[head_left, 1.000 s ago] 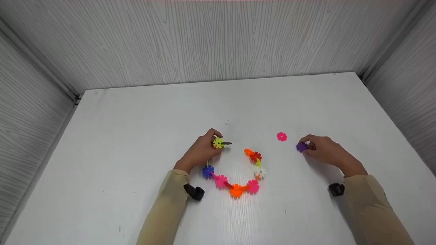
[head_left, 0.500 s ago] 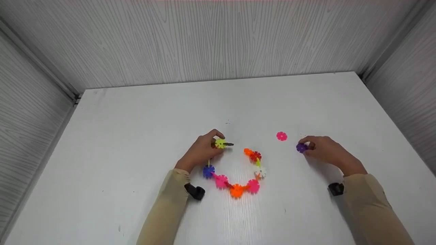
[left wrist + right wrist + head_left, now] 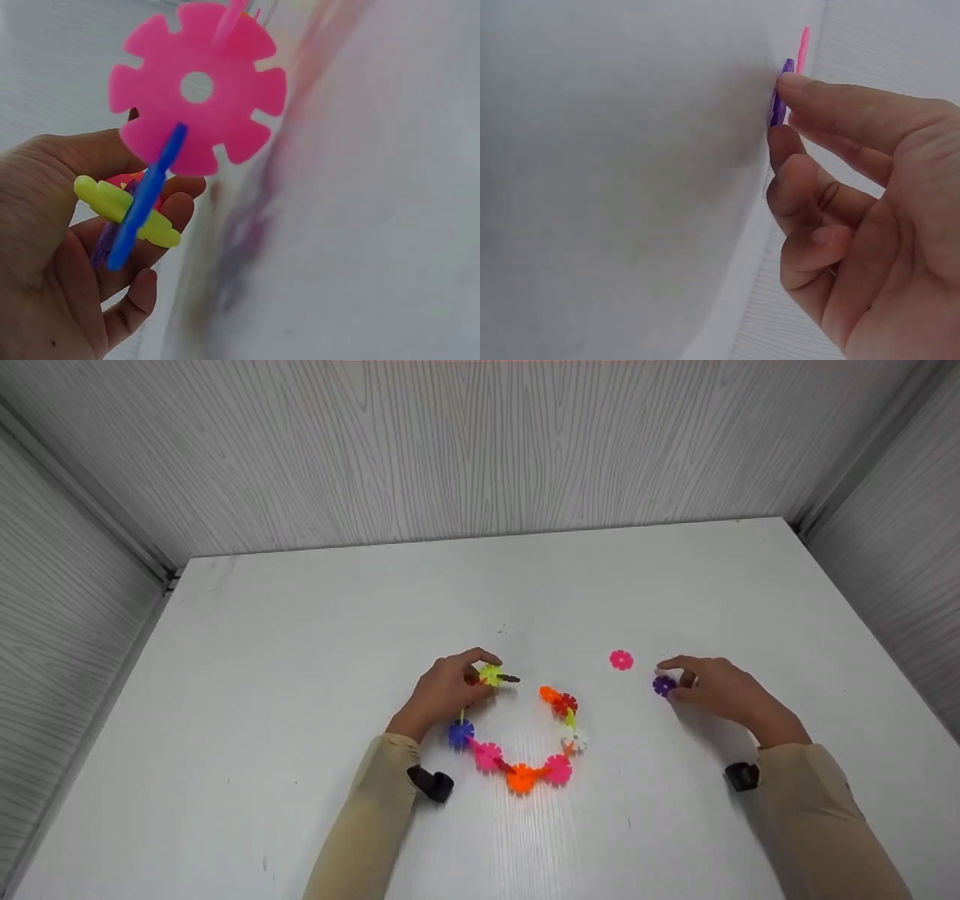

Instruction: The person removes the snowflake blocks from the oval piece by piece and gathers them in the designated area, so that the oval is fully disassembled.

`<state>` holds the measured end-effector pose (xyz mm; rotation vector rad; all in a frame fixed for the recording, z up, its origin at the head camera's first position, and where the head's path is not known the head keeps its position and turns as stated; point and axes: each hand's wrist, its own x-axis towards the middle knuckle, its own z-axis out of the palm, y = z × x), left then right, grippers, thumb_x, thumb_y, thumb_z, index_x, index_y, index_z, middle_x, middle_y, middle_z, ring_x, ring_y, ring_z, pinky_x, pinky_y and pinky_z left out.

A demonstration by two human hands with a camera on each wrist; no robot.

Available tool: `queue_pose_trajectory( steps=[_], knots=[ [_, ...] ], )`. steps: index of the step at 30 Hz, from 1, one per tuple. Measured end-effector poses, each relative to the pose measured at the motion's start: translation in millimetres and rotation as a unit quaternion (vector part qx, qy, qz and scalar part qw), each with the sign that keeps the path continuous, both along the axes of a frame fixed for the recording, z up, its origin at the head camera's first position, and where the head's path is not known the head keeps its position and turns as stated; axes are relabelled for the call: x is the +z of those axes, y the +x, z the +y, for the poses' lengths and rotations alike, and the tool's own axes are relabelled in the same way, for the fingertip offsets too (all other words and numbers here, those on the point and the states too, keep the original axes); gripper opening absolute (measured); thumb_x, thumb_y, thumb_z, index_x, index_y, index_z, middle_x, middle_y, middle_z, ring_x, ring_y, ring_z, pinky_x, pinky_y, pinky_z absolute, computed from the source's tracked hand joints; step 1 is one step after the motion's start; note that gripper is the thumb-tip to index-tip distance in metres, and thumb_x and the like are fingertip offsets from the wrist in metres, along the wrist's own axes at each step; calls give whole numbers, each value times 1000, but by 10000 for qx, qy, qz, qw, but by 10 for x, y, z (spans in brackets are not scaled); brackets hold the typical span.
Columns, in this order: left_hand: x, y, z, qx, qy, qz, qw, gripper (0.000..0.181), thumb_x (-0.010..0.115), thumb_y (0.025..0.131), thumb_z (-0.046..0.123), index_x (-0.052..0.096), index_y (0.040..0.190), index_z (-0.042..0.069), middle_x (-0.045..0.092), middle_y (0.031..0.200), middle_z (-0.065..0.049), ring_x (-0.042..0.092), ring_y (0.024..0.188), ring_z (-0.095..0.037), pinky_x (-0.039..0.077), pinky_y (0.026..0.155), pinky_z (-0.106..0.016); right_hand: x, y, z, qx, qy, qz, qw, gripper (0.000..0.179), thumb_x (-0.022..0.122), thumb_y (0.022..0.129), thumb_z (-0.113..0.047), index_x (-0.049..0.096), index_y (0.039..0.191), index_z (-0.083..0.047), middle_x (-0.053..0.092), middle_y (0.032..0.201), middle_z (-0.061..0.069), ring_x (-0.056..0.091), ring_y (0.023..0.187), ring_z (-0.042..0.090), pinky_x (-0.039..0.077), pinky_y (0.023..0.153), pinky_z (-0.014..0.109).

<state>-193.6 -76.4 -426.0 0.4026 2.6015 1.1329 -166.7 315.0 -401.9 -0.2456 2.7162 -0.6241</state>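
My left hand (image 3: 448,690) grips the end of a curved chain of slotted plastic snowflake discs. A yellow-green disc (image 3: 490,675) sits at its fingertips, with a dark disc (image 3: 509,679) sticking out to the right. In the left wrist view, a pink disc (image 3: 161,90) joins a blue disc (image 3: 146,202), seen edge-on, then a yellow one (image 3: 112,199) near the fingers. My right hand (image 3: 720,686) has thumb and forefinger around a loose purple disc (image 3: 664,686) low at the table. In the right wrist view the thumb tip overlaps the purple disc (image 3: 781,101).
A loose pink disc (image 3: 621,660) lies left of the right hand. The chain bends through orange (image 3: 521,780) and white discs (image 3: 575,739) to its other end, an orange disc (image 3: 548,694). Grey wood-grain panels (image 3: 480,450) border the white table (image 3: 300,660) behind and at both sides.
My left hand has shifted slightly right and nearer the chain's free end, carrying the yellow-green and dark discs. The right forefinger has lifted a little; the purple disc stays in place.
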Motion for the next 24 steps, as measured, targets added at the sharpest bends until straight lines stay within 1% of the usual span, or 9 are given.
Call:
queue_pose_trajectory(
  steps=[3,7,13,17,20,24],
  knots=[
    [8,5,-1,-30,42,-1,10000,37,70,88,27,62,123,29,65,101,-6,57,84,-20,49,76,-33,41,-3,-27,-48,-127,214,9997,47,62,93,-18,51,138,-10,64,104,16,57,86,23,45,65,29],
    [14,7,-10,-61,45,-69,9999,38,69,88,26,61,125,28,65,102,-6,56,86,-20,50,80,-34,101,-8,-85,-151,-258,325,9990,49,61,93,-19,49,140,-11,64,106,15,58,87,23,46,65,29],
    [4,10,-36,-9,41,-221,9997,40,65,89,22,58,128,28,64,101,-6,56,83,-20,52,77,-31,160,-22,-176,-221,-422,502,9976,53,61,94,-20,44,143,-11,63,107,15,58,87,23,47,67,28],
    [0,16,-41,-88,141,-193,9997,39,62,91,21,54,129,24,67,99,-5,53,78,-17,47,74,-28,179,-39,-264,-215,-643,643,9956,57,62,94,-24,39,145,-10,61,105,13,57,81,21,46,66,29],
    [9,21,-18,-166,193,-151,9996,37,62,91,21,53,127,20,68,96,-3,52,75,-16,45,73,-27,185,-33,-350,-212,-803,714,9940,58,60,95,-24,36,146,-11,61,105,12,55,76,19,46,65,30],
    [23,33,27,-159,147,-164,9996,35,64,90,24,53,123,21,68,96,-2,53,75,-16,46,73,-27,177,-17,-515,-162,-912,699,9932,56,59,96,-23,36,146,-13,61,106,12,54,75,20,47,65,29]
  ],
)
